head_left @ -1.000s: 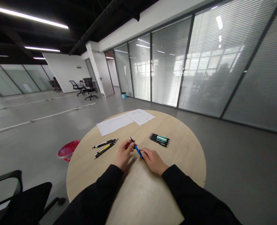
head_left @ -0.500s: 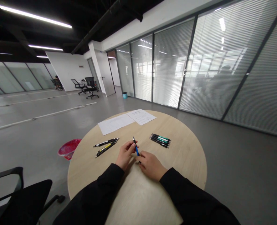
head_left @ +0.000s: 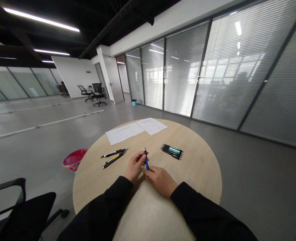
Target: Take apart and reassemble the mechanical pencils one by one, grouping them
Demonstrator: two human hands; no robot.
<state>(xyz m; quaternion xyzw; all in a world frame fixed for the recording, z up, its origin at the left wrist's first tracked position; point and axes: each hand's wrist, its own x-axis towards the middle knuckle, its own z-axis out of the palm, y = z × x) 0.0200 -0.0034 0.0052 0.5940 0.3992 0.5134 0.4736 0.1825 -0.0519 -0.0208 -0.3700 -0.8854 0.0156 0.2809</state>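
Observation:
A blue and black pen [head_left: 147, 162] stands tilted between my two hands, its tip pointing up and away from me. My left hand [head_left: 137, 164] is closed around its upper part with thumb and fingers. At the lower end, my right hand [head_left: 160, 179] grips the pen, and that end is hidden by the fingers. To the right lies a row of several green and black pens [head_left: 172, 151], side by side. On the left are a few loose pens, among them a black and white pen [head_left: 114, 153] and a yellow and black pen [head_left: 115, 158].
Two sheets lie at the far side of the round wooden table [head_left: 200, 167]: a blank-looking paper [head_left: 124, 133] and a printed paper [head_left: 153, 126]. A red bin [head_left: 74, 159] stands on the floor to the left, near a black chair [head_left: 24, 214].
The pen has turned slightly more upright between my hands, and the right fingers have shifted a little at its lower end. The view has moved slightly; the other pens lie as before.

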